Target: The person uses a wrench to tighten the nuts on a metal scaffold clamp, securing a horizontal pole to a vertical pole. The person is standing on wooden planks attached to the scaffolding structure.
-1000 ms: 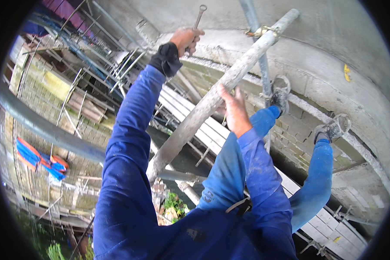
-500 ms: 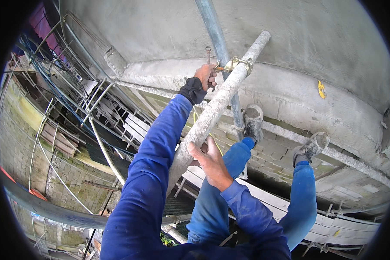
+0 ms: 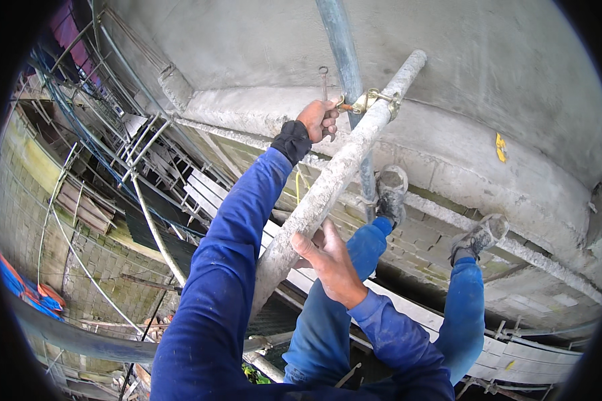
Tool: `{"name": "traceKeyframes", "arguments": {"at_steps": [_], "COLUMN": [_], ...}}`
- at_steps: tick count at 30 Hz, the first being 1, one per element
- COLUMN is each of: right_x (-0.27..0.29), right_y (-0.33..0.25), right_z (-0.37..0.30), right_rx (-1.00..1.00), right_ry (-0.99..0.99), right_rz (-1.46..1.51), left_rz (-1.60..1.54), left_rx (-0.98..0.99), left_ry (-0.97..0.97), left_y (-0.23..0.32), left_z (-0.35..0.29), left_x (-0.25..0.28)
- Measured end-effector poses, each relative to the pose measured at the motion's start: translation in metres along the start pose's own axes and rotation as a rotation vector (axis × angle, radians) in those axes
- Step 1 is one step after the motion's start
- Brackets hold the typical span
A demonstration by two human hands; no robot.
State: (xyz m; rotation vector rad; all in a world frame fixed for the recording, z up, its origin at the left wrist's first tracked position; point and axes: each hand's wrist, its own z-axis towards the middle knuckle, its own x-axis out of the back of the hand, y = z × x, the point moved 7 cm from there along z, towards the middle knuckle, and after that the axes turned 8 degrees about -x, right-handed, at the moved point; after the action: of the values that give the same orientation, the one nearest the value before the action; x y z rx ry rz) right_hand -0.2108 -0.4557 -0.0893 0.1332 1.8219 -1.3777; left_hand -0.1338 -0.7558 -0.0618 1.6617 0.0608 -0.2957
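Our left hand (image 3: pixel 319 119) grips a spanner (image 3: pixel 324 81) at the coupler (image 3: pixel 371 101), where the crusted pipe (image 3: pixel 328 187) meets the upright pole (image 3: pixel 344 60). Our right hand (image 3: pixel 328 257) has its fingers closed around the pipe lower down. If the spanner slips, it may fall far below.
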Motion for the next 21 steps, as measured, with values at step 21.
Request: {"name": "traceKeyframes", "arguments": {"at_steps": [21], "right_x": [0.016], "right_y": [0.015], "right_z": [0.016], "right_rx": [0.119], "right_ry": [0.022], "right_rz": [-0.037], "left_rz": [0.125], "left_rx": [-0.091], "left_ry": [-0.027], "left_y": [-0.018], "left_z": [0.045], "left_x": [0.025]}}
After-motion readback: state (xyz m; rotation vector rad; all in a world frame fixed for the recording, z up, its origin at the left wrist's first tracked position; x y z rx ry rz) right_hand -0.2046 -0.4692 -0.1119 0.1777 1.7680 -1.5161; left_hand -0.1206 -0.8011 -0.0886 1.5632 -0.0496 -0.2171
